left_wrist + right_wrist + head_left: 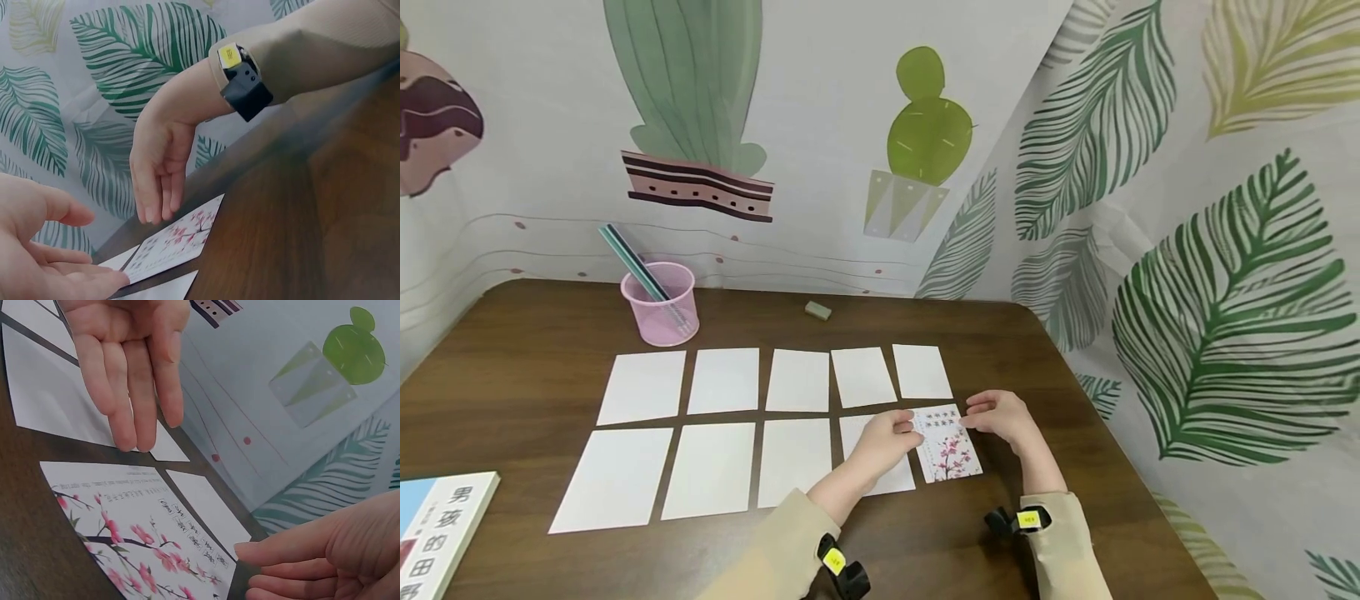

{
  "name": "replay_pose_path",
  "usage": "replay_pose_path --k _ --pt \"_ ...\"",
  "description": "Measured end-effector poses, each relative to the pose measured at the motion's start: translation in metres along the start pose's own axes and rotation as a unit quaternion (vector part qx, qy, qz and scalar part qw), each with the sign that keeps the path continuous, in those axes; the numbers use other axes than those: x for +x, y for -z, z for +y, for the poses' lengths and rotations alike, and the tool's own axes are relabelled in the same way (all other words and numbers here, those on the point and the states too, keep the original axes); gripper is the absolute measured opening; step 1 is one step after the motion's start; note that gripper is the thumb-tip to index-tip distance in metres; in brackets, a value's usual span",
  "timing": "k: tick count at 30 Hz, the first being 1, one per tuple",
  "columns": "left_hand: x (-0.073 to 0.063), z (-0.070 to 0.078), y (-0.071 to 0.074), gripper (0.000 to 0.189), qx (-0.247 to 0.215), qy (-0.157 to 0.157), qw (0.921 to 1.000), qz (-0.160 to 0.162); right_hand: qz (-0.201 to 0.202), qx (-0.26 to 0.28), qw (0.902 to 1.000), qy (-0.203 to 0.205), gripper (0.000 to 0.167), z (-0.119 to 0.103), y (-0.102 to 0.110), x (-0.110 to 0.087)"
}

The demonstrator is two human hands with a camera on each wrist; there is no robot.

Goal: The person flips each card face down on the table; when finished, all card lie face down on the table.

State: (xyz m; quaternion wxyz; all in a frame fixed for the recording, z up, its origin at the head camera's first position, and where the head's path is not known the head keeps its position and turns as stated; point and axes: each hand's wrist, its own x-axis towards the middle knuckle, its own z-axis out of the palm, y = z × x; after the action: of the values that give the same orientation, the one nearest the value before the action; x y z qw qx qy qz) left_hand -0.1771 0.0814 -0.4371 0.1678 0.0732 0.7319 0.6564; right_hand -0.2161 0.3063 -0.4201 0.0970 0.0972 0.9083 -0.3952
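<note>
A card (pixel 950 454) printed with pink blossoms and lines of writing lies face up on the table, at the right end of the nearer row of white cards. Beside its left edge is my left hand (pixel 880 446), which in the right wrist view has its fingers (pixel 142 387) extended. My right hand (pixel 1002 414) is at the card's upper right edge. In the right wrist view one of its fingertips (pixel 247 551) meets or nearly meets that edge. Neither hand grips anything. Part of a blank white card (pixel 891 481) is hidden under my left hand.
More blank white cards (pixel 797 381) lie in two rows. Behind them stand a pink cup (pixel 661 312) with pencils and a small eraser (pixel 817 311). A book (pixel 445 529) is at the left front. The patterned wall (pixel 820 125) bounds the table at the back.
</note>
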Motion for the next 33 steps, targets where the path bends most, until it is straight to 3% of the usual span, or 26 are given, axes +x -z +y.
replay_pose_path --k 21,33 --pt "-0.002 -0.001 -0.012 0.058 0.023 0.013 0.9993 -0.025 -0.008 0.017 0.9998 -0.009 0.042 -0.002 -0.008 -0.001" --pt "-0.004 -0.001 -0.012 0.057 0.041 -0.007 0.9989 -0.023 -0.026 0.060 0.9979 0.005 0.052 0.004 -0.009 0.004"
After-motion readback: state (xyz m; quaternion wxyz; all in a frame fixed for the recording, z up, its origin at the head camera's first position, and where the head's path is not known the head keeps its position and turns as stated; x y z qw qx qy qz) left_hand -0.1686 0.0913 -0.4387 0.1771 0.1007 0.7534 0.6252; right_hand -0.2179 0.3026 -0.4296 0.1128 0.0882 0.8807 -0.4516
